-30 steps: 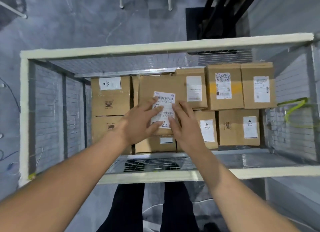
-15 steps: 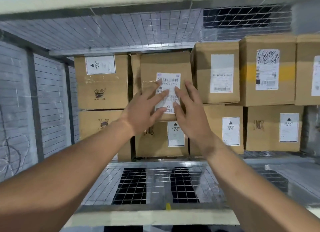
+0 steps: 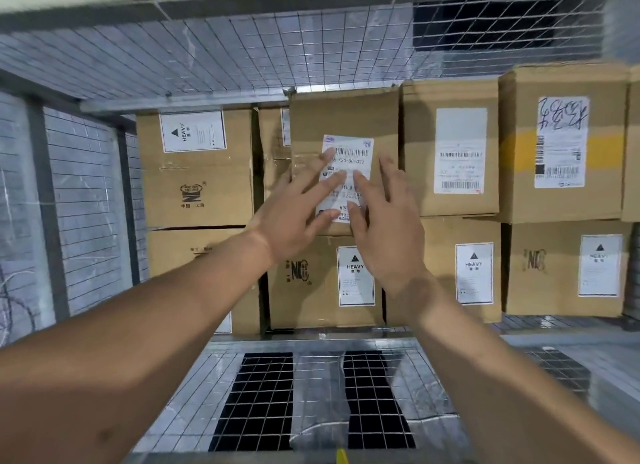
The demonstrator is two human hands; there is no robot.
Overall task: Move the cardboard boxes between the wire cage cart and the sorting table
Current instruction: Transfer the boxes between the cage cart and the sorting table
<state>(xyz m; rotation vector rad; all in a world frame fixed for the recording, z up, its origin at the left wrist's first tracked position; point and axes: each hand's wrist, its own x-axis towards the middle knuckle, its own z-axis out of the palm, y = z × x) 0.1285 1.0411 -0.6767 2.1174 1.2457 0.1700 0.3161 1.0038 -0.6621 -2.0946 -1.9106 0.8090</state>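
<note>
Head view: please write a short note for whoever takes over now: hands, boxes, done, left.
Left hand: open, fingers flat on the white barcode label of the brown cardboard box, upper row.
Right hand: open, on the same label.
All visible boxes stand stacked in the grey wire cage cart; sorting table not in view.
Done: no box gripped.
Left: grip this box, move it.

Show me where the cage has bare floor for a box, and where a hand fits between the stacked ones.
Bare mesh floor lies all along the front, on this side of the stacked boxes. The back row is crowded: two high, side by side. Only the recess left of the barcode-label box, by the left hand, looks wide enough for fingers.
</note>
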